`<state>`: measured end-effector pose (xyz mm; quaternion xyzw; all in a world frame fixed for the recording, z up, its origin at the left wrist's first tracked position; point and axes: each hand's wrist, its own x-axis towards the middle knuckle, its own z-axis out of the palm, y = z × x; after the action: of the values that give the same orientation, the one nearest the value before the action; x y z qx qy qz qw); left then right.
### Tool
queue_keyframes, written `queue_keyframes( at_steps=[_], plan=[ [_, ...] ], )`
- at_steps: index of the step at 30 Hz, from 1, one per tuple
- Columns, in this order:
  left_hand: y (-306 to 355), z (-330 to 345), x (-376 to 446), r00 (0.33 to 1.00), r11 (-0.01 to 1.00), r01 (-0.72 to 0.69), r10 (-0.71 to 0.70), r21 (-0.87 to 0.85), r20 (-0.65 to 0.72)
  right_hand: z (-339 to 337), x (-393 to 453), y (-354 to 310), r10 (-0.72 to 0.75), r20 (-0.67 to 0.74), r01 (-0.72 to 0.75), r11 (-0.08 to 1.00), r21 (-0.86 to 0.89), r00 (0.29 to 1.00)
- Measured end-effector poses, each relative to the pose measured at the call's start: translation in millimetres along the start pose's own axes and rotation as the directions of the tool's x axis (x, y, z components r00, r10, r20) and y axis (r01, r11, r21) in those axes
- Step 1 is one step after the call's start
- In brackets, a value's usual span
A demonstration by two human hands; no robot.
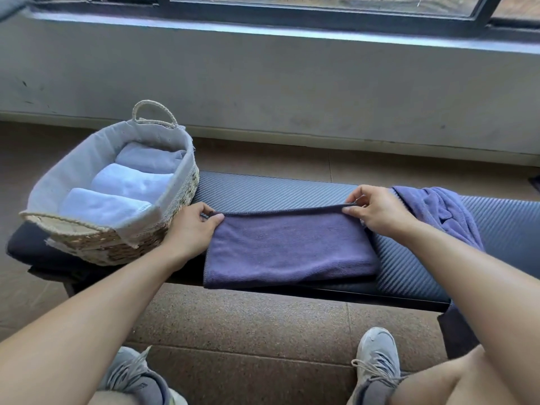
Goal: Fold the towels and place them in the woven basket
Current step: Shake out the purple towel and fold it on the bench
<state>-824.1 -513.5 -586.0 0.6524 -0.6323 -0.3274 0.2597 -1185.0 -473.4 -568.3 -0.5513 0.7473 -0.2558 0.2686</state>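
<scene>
A dark purple towel (289, 249) lies folded flat on the black padded bench (268, 191). My left hand (193, 226) pinches its far left corner and my right hand (377, 211) pinches its far right corner, both at the towel's far edge. The woven basket (175, 197), lined with pale cloth, stands on the left end of the bench, touching my left hand's side. Inside it lie three folded towels: two white ones (102, 206) and a pale lilac one (149, 159) at the back. A crumpled lilac towel (438, 211) lies on the bench just right of my right hand.
The bench stands on a brown speckled floor (248, 325) in front of a low grey wall (292, 92) under a window. My two feet in grey sneakers (377, 358) rest on the floor below the bench.
</scene>
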Motion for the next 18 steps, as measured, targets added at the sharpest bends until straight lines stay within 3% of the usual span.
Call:
queue_keyframes(
  at_steps=[9,15,18],
  plan=[
    [0.8,3.5,9.7,0.999,0.988,0.028,-0.024,0.152,-0.031,6.5,8.3,3.0,0.044,-0.001,-0.044,0.996,-0.081,0.999],
    [9.6,2.5,11.4,0.998,0.921,0.056,-0.045,0.386,-0.037,6.7,11.8,0.1,0.061,0.041,-0.057,0.992,-0.111,0.997],
    [14.3,-1.8,9.1,0.998,0.877,0.043,-0.061,0.479,0.022,2.6,13.6,-4.3,0.098,0.114,-0.078,0.984,-0.162,0.989]
  ],
)
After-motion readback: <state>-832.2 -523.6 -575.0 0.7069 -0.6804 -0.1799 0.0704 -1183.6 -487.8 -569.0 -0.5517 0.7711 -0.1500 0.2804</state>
